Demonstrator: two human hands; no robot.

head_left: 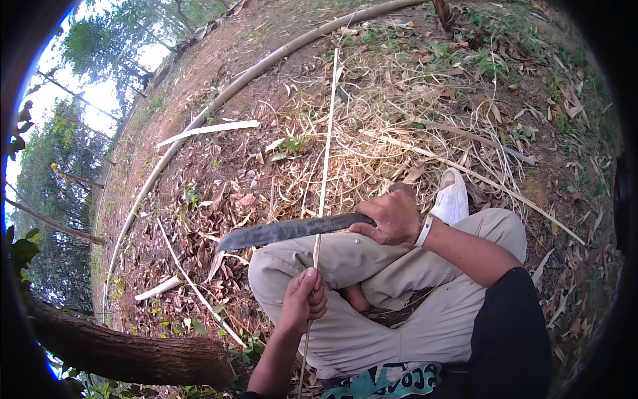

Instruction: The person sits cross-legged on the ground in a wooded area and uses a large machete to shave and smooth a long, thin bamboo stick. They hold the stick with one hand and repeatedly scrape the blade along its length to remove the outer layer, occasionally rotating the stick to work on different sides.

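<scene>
My right hand [392, 216] is closed round the handle of a machete [286, 231], whose dark, worn blade points left across my knee. Its blade crosses over a long, thin pale strip [326, 153], which looks like split bamboo, and seems to touch it. Just below the blade, my left hand [306, 299] grips that strip, thumb on top. The strip runs away from me over the ground, and its near end passes down beside my left forearm.
Pale shavings [379, 153] lie heaped ahead of my crossed legs. A long bent pole [199, 120] arcs across the far left. Cut pieces [212, 131] and loose strips [193, 282] lie at left. A tree trunk [133, 346] stands close at lower left.
</scene>
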